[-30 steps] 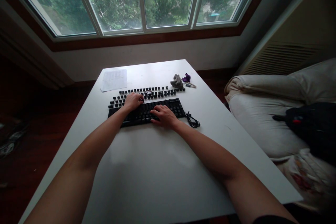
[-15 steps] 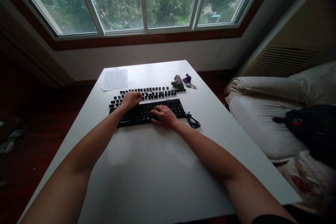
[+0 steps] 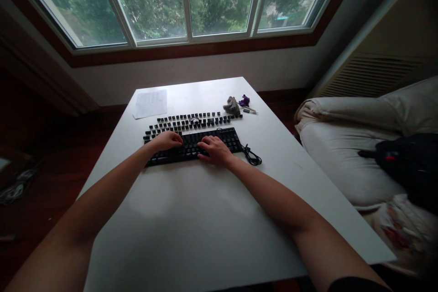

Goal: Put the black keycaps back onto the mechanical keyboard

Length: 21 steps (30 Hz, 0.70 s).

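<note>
A black keyboard (image 3: pixel 190 149) lies across the white table. Over its left half is my left hand (image 3: pixel 167 139), fingers curled down and closed together at the keys. Whatever sits between those fingertips is too small to make out. My right hand (image 3: pixel 216 149) rests on the right-hand part of the keyboard with its fingers spread and lying flat. Just beyond the keyboard, loose black keycaps (image 3: pixel 203 124) are laid out in rows, and a small pale object (image 3: pixel 194 120) sits among them.
A bundled black cable (image 3: pixel 252 157) lies off the keyboard's right end. Farther back are a grey cloth (image 3: pixel 232 105), a purple crumpled thing (image 3: pixel 244 100), slim tools (image 3: pixel 250 111) and a paper sheet (image 3: pixel 150 103). A pale sofa (image 3: pixel 345 164) stands to the right.
My left hand has come back from the near edge of the keycap rows to the keyboard's left half. My right hand has barely moved.
</note>
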{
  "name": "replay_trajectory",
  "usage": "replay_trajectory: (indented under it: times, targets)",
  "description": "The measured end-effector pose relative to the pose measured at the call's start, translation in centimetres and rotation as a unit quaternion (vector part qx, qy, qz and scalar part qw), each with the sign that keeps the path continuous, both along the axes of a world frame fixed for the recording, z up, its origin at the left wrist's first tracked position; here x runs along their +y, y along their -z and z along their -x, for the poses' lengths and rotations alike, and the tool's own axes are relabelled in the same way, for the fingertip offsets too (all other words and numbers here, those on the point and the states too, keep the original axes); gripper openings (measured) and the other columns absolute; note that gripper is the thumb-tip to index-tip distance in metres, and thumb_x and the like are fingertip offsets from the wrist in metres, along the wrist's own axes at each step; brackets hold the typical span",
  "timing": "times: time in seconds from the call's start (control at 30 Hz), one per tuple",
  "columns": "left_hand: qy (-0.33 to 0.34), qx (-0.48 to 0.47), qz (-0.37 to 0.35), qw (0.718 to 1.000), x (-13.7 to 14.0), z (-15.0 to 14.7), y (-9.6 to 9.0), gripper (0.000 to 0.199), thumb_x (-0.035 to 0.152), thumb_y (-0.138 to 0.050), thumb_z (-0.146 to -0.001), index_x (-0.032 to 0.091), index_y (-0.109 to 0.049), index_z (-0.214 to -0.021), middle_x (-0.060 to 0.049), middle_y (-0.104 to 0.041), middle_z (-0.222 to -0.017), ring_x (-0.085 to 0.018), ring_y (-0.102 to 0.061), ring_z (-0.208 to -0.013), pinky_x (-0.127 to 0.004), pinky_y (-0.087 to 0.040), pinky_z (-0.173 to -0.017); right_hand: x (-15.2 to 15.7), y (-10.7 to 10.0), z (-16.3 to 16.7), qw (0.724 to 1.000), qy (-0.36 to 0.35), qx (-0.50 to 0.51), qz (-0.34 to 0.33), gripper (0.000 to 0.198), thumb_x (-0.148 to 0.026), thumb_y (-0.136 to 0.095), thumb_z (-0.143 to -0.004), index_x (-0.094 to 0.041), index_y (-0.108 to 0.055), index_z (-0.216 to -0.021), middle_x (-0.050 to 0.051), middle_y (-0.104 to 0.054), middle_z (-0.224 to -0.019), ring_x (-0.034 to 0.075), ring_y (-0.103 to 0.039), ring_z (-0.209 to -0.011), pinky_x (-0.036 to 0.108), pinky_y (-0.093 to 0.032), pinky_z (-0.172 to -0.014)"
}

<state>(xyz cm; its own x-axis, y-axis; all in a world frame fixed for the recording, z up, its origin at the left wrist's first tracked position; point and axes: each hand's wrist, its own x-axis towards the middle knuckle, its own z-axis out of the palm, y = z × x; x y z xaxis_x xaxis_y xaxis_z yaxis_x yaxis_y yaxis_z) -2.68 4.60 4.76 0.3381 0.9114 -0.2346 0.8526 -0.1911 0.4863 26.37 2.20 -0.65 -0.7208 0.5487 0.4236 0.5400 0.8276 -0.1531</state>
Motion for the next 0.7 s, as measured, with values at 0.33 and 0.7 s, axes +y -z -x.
replay_trajectory:
  times: [0.33, 0.7]
  targets:
    - [-0.024, 0.023, -0.052, 0.998, -1.5, -1.2, 0.5, 0.022, 0.037, -0.064, -0.083, 0.026, -0.081, -0.092, -0.003, -0.079, -0.09, -0.02, -0.07, -0.084, -0.029, -0.049, -0.078, 0.1, 0.2, 0.0, 1.0, 0.0, 0.006, 0.003, 0.04, -0.046, -0.064, -0.094, -0.021, -0.064, -0.125, 0.012, -0.061, -0.118, 0.028, -0.052, -0.105, 0.04, -0.039, -0.089]
    - [-0.021, 0.032, -0.109, 0.993, -2.9, -1.3, 1.1, 0.024, 0.035, -0.059, -0.089, 0.025, -0.08, -0.097, -0.003, -0.078, -0.099, -0.022, -0.069, -0.091, -0.031, -0.048, -0.08, 0.1, 0.0, 0.0, 1.0, 0.0, -0.002, 0.005, 0.04, -0.047, -0.064, -0.094, -0.021, -0.064, -0.125, 0.011, -0.061, -0.117, 0.028, -0.052, -0.104, 0.04, -0.039, -0.089]
